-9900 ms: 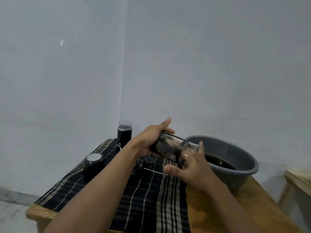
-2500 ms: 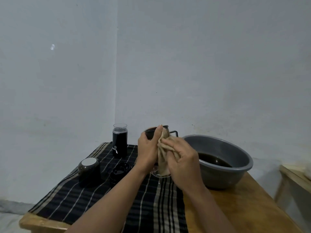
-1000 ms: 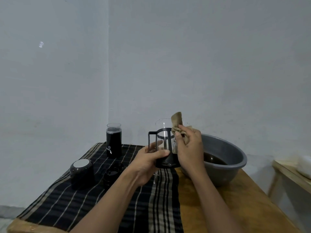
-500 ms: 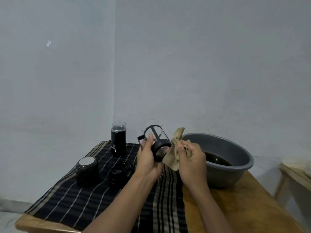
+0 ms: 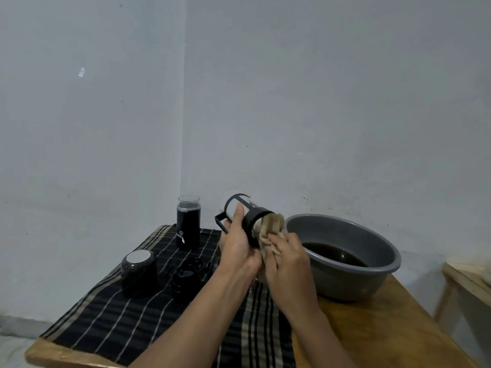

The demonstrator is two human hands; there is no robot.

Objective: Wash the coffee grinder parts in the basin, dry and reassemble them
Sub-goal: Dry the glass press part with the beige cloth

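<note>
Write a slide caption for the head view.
Left hand holds a tilted glass jug while the right hand presses a beige cloth to its base, beside a grey basin of dark water.

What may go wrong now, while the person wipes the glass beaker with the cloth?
1. The left hand holds the tilted glass beaker in the air; it may slip and hit the table or the basin rim.
2. The right hand rubs the cloth beside the basin; a loose end might dip into the dark water.

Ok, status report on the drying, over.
Left grip holds glass carafe, tilted. Right grip presses beige cloth on its base. Nothing in the way.
</note>
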